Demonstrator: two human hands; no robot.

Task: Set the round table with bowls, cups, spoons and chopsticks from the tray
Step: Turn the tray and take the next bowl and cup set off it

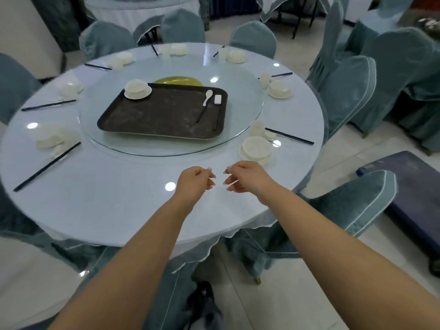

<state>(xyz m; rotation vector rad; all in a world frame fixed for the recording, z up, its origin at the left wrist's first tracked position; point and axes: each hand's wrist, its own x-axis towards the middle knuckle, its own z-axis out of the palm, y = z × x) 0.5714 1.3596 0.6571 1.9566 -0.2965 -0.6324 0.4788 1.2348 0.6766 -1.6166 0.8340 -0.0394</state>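
We see both hands held out over the near edge of the round tabletop [114,210], close together but not touching: the left hand [194,181] has its fingers loosely curled inward with nothing in them, and the right hand [242,176] is likewise loosely curled and holds nothing that we can make out. Beyond them the dark tray [164,115] sits on the glass turntable [245,110] in the middle. On the tray's far left corner a white bowl [136,85] stands on a saucer [138,93]; toward its right end lie a white spoon [207,97], a small white rectangular piece [217,99] just beside it, and a pair of dark chopsticks [209,116] — one stick running down from the spoon, the other near the tray's right rim. Around the tabletop we count place settings already laid: to the right of the hands a bowl on a plate [256,148] with a cup [257,128] and chopsticks [289,136] beyond it, another setting farther along the right edge [279,88], two at the far side [235,55] [177,50], and blurred white pieces on the left with chopsticks [47,166] lying beside them. Chairs in blue-green covers [352,201] ring the tabletop — one stands just right of the right arm.
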